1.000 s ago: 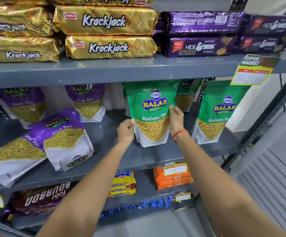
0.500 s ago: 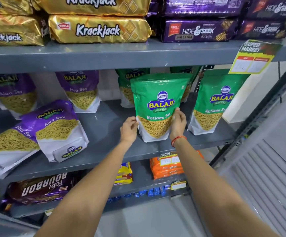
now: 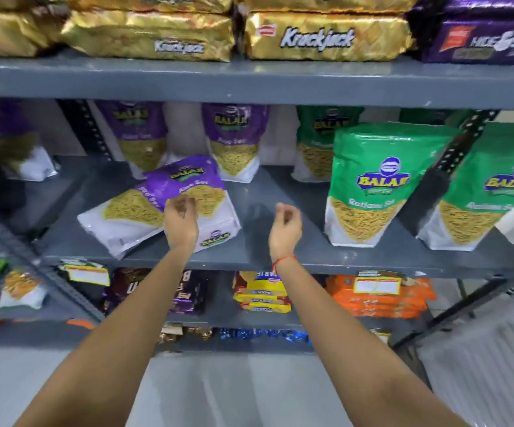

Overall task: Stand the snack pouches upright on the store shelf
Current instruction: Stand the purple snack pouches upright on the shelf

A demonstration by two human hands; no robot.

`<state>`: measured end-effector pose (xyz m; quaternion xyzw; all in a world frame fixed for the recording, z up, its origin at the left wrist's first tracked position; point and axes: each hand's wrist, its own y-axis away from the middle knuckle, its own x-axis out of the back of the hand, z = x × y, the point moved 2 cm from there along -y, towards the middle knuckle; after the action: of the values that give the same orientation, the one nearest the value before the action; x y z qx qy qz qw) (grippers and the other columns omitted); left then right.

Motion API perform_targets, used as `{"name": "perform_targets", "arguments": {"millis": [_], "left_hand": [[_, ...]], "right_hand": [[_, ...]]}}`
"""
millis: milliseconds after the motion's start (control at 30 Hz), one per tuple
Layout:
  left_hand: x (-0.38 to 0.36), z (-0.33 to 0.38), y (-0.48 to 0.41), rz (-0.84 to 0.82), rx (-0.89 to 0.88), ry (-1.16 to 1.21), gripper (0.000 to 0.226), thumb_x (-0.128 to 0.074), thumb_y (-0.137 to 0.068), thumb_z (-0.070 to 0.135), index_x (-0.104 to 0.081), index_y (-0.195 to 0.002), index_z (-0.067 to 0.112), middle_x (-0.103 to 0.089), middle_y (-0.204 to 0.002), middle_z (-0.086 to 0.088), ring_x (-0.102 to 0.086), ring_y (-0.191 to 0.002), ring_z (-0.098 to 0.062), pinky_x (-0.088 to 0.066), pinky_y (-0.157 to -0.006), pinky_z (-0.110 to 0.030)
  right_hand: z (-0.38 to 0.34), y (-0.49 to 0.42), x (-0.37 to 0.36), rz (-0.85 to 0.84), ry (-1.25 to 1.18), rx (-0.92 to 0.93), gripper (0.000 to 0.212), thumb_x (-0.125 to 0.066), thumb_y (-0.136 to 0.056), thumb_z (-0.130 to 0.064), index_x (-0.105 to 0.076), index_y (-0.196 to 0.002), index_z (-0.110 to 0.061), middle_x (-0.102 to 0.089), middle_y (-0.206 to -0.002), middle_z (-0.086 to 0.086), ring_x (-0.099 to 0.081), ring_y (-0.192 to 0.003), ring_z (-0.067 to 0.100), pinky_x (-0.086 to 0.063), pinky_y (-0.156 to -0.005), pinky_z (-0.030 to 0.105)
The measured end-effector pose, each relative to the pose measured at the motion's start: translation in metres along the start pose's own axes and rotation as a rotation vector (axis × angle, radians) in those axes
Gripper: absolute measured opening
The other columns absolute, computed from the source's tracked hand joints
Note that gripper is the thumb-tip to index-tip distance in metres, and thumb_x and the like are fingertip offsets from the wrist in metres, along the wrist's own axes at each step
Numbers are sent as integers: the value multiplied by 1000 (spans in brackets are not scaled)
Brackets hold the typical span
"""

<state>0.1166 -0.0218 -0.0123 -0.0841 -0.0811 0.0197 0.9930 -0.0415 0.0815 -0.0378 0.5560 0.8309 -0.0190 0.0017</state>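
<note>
Two purple pouches [image 3: 188, 192] lay flat on shelf [image 3: 280, 241]. Left hand [image 3: 181, 221] over upper one, fingers [image 3: 188, 204] loosely curled, contact unclear. Right hand [image 3: 285, 229] empty, fingers curled, apart.

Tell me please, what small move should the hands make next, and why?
Probably close both hands on the top purple Aloo Sev pouch and tip it upright. It and a second purple pouch under it lie flat on the middle shelf, while the green Ratlami Sev pouch stands. Both hands are empty: the left hand hovers over the top pouch, the right hand beside it.
</note>
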Motion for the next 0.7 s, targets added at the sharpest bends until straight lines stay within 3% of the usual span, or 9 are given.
{"name": "perform_targets", "arguments": {"millis": [100,167,267,333,433,533,567,633,700], "left_hand": [[21,-24,-10,-25,159,-98,45,-57,-89,29,-50,-115,-7,-61,-111,-23,-58,-100,-31,-43,-91,-35],[26,-42,-14,-94,322,-125,59,-60,-86,34,-42,-124,-6,-53,-126,-30,-53,-115,-39,-42,-101,-47],[27,-53,-8,-251,599,1,57,-59,-83,46,-43,-122,8,-50,-120,-18,-57,-102,-29,-50,-85,-39],[26,-53,-7,-337,674,100,55,-56,-84,47,-44,-127,15,-44,-117,-6,-48,-103,-22,-48,-83,-35],[31,-52,-10,-392,628,114,50,-57,-86,42,-46,-128,18,-49,-122,-5,-50,-114,-24,-48,-90,-36],[40,-56,-9,-438,539,176,40,-59,-86,34,-50,-122,19,-59,-125,-6,-57,-114,-24,-50,-84,-29],[45,-57,-7,-446,498,198,40,-60,-86,32,-51,-122,19,-62,-123,-5,-60,-112,-21,-50,-83,-27],[55,-55,-5,-443,418,232,38,-64,-83,26,-51,-119,19,-66,-112,3,-65,-101,-10,-51,-79,-21],[61,-55,-6,-466,352,252,31,-66,-82,18,-53,-110,25,-67,-106,8,-67,-92,-2,-51,-77,-18]], "right_hand": [[-2,4,-46,-382,193,-54,36,-59,-90,-31,-57,-109,0,-64,-111,19,-57,-106,29,-39,-89,30],[2,5,-66,-571,291,-112,44,-62,-87,-38,-55,-111,-2,-63,-114,16,-57,-108,28,-39,-84,30],[13,8,-79,-707,411,-237,68,-62,-82,-50,-46,-129,-3,-54,-135,15,-50,-125,32,-39,-99,33],[19,8,-80,-703,426,-246,70,-65,-78,-54,-51,-127,-6,-57,-133,14,-52,-123,32,-42,-105,42],[19,10,-75,-655,346,-194,51,-72,-74,-50,-63,-106,-11,-68,-115,12,-61,-110,31,-49,-96,44],[19,18,-63,-619,181,-189,44,-79,-71,-38,-58,-104,-17,-68,-101,-3,-62,-98,19,-49,-80,24],[20,22,-58,-617,131,-189,57,-81,-69,-34,-55,-115,-14,-66,-104,-6,-60,-102,17,-48,-82,22],[20,30,-50,-609,75,-164,81,-84,-66,-29,-44,-133,-8,-63,-121,0,-58,-115,18,-48,-97,31],[20,37,-44,-622,13,-101,76,-85,-65,-20,-49,-131,-9,-63,-127,5,-59,-117,19,-48,-102,36]]}}
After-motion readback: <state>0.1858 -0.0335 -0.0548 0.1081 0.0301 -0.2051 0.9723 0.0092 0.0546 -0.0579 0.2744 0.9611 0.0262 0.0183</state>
